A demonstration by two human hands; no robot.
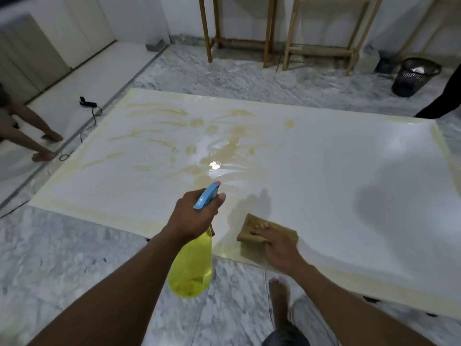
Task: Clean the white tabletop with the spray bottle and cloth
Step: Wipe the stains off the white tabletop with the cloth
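Note:
The white tabletop (336,176) fills the middle of the view, with yellowish-brown smears and a wet shine across its left and centre. My left hand (192,218) grips a spray bottle (192,268) with a yellow body and a blue head, its nozzle pointing over the near edge toward the smears. My right hand (279,245) lies flat on a folded brown cloth (252,227), pressing it onto the tabletop close to the near edge.
Grey marble floor surrounds the table. Wooden frames (239,33) stand at the back. A black mesh bin (411,77) sits at the far right. A person's legs (32,136) and a black cable (89,113) are at the left. My bare foot (279,295) is below the edge.

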